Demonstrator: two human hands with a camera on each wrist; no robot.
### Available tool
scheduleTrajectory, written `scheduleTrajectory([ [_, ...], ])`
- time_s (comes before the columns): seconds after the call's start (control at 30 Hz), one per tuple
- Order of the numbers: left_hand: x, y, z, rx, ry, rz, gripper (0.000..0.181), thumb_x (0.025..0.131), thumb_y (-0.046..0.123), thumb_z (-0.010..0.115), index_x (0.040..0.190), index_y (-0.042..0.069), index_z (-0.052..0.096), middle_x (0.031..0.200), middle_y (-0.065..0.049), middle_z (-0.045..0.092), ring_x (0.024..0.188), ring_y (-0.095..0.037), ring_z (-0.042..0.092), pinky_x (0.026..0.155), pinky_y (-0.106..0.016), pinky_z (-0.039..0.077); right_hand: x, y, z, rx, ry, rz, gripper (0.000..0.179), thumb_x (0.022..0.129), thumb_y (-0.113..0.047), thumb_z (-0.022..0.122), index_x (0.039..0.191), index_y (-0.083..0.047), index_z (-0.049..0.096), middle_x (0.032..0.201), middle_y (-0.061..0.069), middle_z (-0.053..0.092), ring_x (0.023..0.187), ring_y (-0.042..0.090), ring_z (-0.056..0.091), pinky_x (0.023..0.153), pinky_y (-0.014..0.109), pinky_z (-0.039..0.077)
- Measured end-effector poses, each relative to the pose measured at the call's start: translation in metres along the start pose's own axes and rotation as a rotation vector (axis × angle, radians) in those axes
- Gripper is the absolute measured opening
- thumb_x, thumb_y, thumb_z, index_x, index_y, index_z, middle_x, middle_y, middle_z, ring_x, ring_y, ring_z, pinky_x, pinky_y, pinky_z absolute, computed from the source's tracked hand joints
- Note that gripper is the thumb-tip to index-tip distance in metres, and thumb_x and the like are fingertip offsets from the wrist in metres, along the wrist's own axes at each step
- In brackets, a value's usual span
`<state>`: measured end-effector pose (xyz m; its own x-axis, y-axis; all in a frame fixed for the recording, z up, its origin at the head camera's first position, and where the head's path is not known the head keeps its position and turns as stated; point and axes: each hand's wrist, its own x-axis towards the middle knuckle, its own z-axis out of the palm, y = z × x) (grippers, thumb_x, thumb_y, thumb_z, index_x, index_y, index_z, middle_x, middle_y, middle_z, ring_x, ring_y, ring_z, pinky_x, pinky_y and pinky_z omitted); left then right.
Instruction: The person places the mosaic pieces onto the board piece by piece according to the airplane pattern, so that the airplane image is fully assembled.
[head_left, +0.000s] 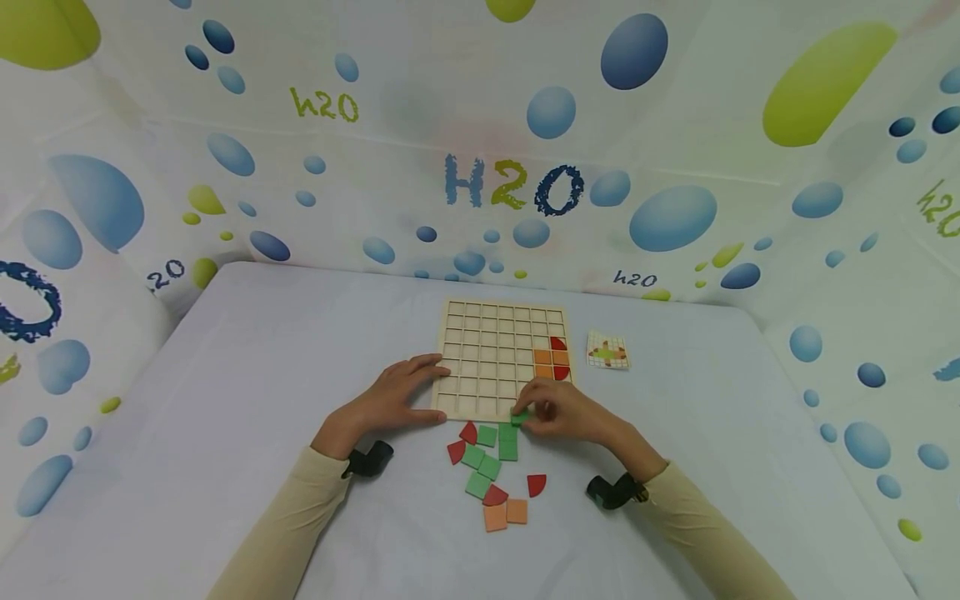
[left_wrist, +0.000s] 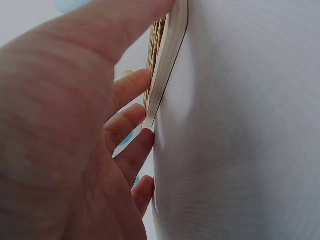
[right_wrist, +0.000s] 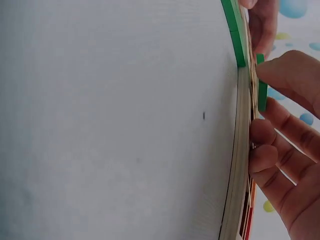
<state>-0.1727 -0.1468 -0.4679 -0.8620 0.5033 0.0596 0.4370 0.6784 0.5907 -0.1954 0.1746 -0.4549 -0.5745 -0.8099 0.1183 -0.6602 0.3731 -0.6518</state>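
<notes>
A wooden grid board [head_left: 480, 358] lies on the white table, with orange squares [head_left: 542, 357] and red quarter-circle pieces [head_left: 558, 343] in cells along its right side. At the board's lower right, my right hand [head_left: 562, 410] pinches a green square tile [right_wrist: 262, 82] between thumb and finger, its other fingertips against the board in the right wrist view. My left hand [head_left: 393, 396] rests at the board's left edge, fingers spread and relaxed, touching the rim [left_wrist: 167, 65]. Two green tiles [head_left: 507, 448] lie just below the board's front edge.
Loose green squares [head_left: 477, 484], red quarter-circles [head_left: 536, 485] and orange squares [head_left: 496, 517] are scattered in front of the board. A small pattern card [head_left: 607, 351] with a coloured grid design lies right of the board. A printed curtain hangs behind the table.
</notes>
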Motion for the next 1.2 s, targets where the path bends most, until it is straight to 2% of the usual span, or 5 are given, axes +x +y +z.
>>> scheduleTrajectory([
  [0.17, 0.0, 0.001, 0.0, 0.0, 0.001, 0.003, 0.064, 0.084, 0.032, 0.076, 0.138, 0.008, 0.051, 0.153, -0.018, 0.035, 0.139, -0.04, 0.033, 0.112, -0.059, 0.023, -0.001, 0.003, -0.002, -0.002, 0.027, 0.012, 0.016, 0.086, -0.001, 0.07, 0.1, -0.007, 0.072, 0.103, 0.006, 0.062, 0.072, 0.014, 0.054, 0.062, 0.021, 0.049],
  [0.53, -0.001, 0.0, 0.001, -0.001, 0.005, 0.004, 0.064, 0.084, 0.033, 0.076, 0.138, 0.009, 0.051, 0.153, -0.017, 0.035, 0.14, -0.039, 0.033, 0.112, -0.059, 0.022, -0.001, 0.006, -0.004, -0.037, 0.112, 0.026, 0.015, 0.085, -0.003, 0.071, 0.099, -0.006, 0.072, 0.101, 0.006, 0.063, 0.071, 0.011, 0.053, 0.063, 0.021, 0.049],
  [0.9, -0.001, -0.002, 0.002, 0.001, -0.001, -0.004, 0.064, 0.084, 0.033, 0.076, 0.138, 0.009, 0.051, 0.153, -0.017, 0.035, 0.14, -0.04, 0.032, 0.112, -0.059, 0.022, 0.003, 0.006, -0.008, -0.081, 0.218, 0.141, 0.015, 0.085, -0.003, 0.074, 0.099, -0.003, 0.071, 0.098, 0.008, 0.06, 0.068, 0.008, 0.05, 0.059, 0.02, 0.047],
  [1.07, 0.0, -0.002, 0.002, -0.002, -0.001, -0.007, 0.064, 0.084, 0.033, 0.076, 0.138, 0.009, 0.051, 0.153, -0.018, 0.035, 0.14, -0.041, 0.032, 0.113, -0.059, 0.022, 0.006, 0.009, -0.012, -0.069, 0.234, 0.185, 0.015, 0.084, -0.005, 0.075, 0.099, -0.004, 0.07, 0.091, 0.007, 0.059, 0.07, 0.012, 0.05, 0.058, 0.02, 0.044],
  [1.2, 0.0, -0.002, 0.001, -0.007, -0.001, -0.003, 0.064, 0.084, 0.032, 0.076, 0.138, 0.009, 0.051, 0.153, -0.018, 0.035, 0.14, -0.04, 0.032, 0.113, -0.059, 0.021, 0.008, 0.014, -0.012, -0.061, 0.243, 0.181, 0.016, 0.084, -0.004, 0.075, 0.099, -0.003, 0.07, 0.09, 0.007, 0.06, 0.073, 0.018, 0.051, 0.061, 0.021, 0.043],
])
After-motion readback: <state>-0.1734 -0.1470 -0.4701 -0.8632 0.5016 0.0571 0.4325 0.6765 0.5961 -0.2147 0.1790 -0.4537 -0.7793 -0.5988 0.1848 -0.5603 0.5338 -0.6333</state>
